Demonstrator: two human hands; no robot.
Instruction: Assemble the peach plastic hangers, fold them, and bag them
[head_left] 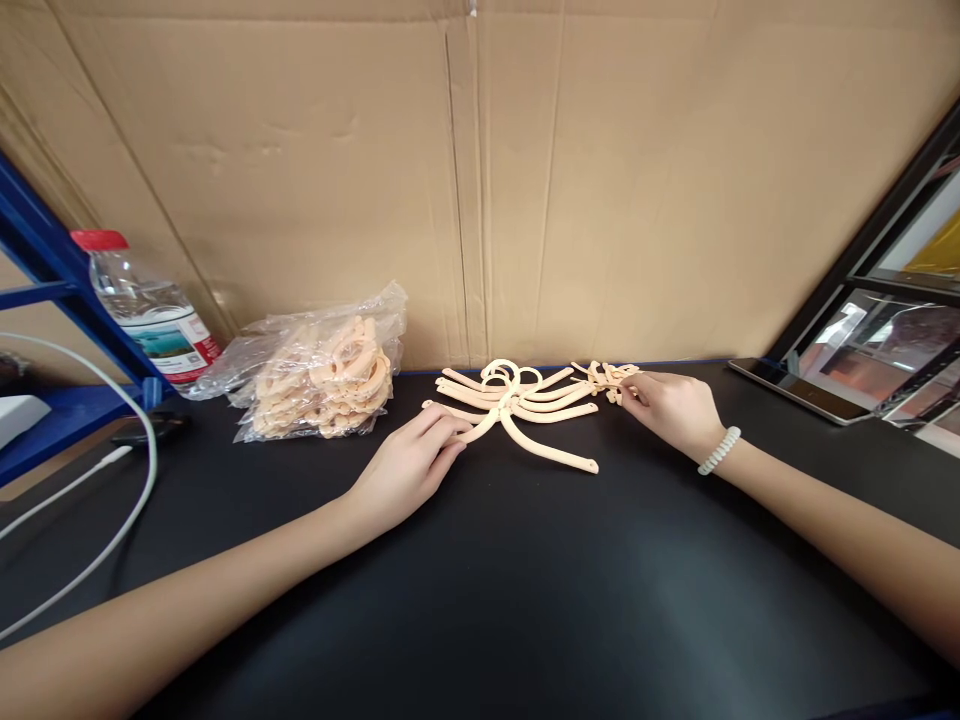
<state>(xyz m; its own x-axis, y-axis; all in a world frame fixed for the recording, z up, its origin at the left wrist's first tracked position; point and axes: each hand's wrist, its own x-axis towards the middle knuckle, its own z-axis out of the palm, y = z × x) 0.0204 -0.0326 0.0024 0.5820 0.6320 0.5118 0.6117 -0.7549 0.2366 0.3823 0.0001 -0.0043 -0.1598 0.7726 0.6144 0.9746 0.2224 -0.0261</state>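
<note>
Several cream plastic hangers (525, 400) lie fanned out in a pile at the back of the black table (480, 600). My left hand (409, 465) rests on the table with its fingers pinched on the left arm of the front hanger. My right hand (671, 410) reaches in from the right, fingers closed on a small cluster of cream plastic pieces (609, 378) beside the hangers. A white coil band sits on my right wrist.
A clear plastic bag of cream parts (322, 380) lies to the left. Further left stand a water bottle (146, 310), a blue rack (45, 270) and a white cable (112, 500). A tablet (806, 390) leans at the right. Cardboard (480, 170) walls the back.
</note>
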